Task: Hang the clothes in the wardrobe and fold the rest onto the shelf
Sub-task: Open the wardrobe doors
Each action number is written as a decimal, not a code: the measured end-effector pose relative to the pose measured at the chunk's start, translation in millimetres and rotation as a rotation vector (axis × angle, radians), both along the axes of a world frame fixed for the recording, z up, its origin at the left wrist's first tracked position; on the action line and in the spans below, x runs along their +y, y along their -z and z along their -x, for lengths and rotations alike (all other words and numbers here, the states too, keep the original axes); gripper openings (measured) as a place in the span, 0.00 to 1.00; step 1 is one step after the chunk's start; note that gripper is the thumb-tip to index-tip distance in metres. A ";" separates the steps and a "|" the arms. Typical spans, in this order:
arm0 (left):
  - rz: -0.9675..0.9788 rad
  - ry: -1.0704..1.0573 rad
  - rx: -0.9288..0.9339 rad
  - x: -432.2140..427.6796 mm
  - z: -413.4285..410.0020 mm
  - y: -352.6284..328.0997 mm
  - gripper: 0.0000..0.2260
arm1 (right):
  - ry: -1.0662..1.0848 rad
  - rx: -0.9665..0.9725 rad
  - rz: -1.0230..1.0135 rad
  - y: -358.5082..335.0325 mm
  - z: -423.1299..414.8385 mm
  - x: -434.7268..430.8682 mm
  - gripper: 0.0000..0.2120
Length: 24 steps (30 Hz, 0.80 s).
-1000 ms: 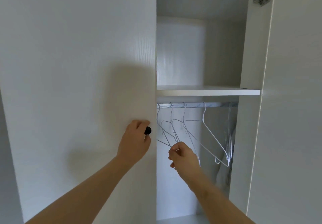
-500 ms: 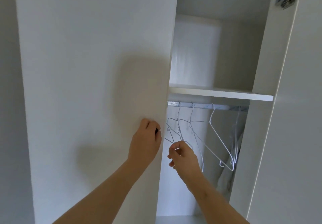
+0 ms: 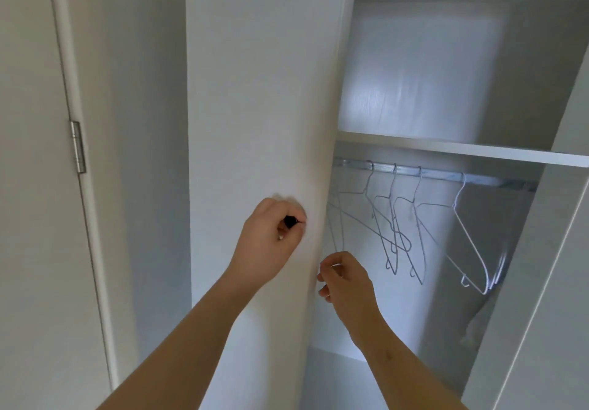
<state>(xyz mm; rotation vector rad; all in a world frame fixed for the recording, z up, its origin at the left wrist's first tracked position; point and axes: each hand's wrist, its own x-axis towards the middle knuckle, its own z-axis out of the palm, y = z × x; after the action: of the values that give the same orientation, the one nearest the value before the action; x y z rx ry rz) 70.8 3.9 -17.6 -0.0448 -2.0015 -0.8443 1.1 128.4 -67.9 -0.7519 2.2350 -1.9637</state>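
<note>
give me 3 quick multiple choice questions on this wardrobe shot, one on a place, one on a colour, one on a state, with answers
1. Where is the rail relative to the shelf?
A) above it
B) just under it
C) beside it

2. What colour is the knob in the left hand?
A) black
B) red
C) gold

3. What is the right hand doing?
A) hanging free
B) pinching a wire hanger
C) making an empty fist

Answers:
1 B, the rail runs right below the shelf.
2 A, the knob shows black between the fingers.
3 B, finger and thumb close on the hanger's wire.
</note>
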 end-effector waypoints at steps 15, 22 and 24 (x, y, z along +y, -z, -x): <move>-0.408 0.017 0.046 -84.5 -155.3 1.5 0.08 | -0.229 0.260 0.023 -18.7 -120.2 -107.3 0.12; -0.619 -0.157 0.062 -164.9 -209.1 9.1 0.12 | -0.329 0.281 0.032 -17.8 -175.2 -193.5 0.11; -0.757 -0.110 0.079 -187.5 -222.6 9.4 0.12 | -0.358 0.278 0.027 -17.5 -190.6 -217.6 0.10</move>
<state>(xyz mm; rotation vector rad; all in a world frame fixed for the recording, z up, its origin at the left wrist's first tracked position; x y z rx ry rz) 293.4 -183.7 -26.9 0.4510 -1.4872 -1.4446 191.6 -89.2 -50.4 -1.3938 2.0218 -1.8100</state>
